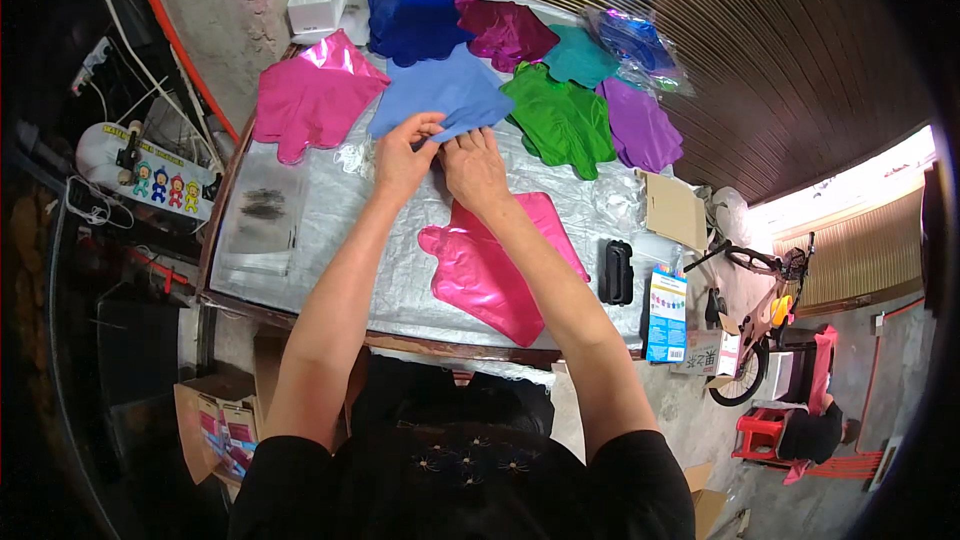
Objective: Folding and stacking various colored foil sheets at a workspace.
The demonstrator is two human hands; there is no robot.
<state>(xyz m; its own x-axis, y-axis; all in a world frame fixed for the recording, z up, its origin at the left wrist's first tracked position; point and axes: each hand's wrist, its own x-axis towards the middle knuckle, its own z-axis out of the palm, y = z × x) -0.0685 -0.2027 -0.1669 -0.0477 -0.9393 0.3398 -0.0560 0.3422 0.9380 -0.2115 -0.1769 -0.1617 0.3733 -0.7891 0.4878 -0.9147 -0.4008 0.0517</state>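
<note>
- The left hand [402,155] and right hand [472,165] are meeting at the near edge of the light blue foil balloon [440,95], which is lying flat on the silvery sheet covering the bench [300,240]
- Both hands are narrowly closed, the left pinching the blue edge between thumb and fingers; the right one's fingertips are pressing on or gripping the same edge, though exactly which cannot be told
- The step looks like picking one thin piece off the blue pile, so the pinch is best kept light and right at the edge, letting the layers part without creasing the foil
- A pink balloon [500,265] is lying just under the right forearm; keeping the wrists lifted would avoid dragging it
- Other piles are fanning around the blue one: bright pink [315,90] to the left, dark blue [412,25] and magenta [505,32] behind, green [560,120], teal [580,55] and purple [640,125] to the right, all touching or overlapping, so sliding the blue piece straight toward the body seems safest
- A black device [615,270] and a printed card packet [667,315] are sitting near the bench's right edge
</note>
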